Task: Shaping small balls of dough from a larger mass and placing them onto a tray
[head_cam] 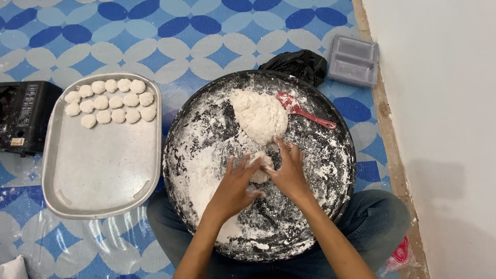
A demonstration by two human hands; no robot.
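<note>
A big round black pan (338, 124), dusted with white flour, rests on my lap. A large lump of white dough (260, 114) lies in its far half. My left hand (233, 185) and my right hand (289, 170) meet in the pan's middle, both closed around a small piece of dough (261, 168) just below the large lump. A red spatula (302, 109) lies in the pan to the right of the lump. A pile of loose flour (201, 178) sits left of my left hand.
A grey metal tray (103, 165) on the left holds several small dough balls (111, 101) at its far end. A black appliance (23, 116) stands at the left edge. A black plastic bag (297, 63) and a grey plastic container (354, 61) lie beyond the pan. A white wall (444, 129) runs along the right.
</note>
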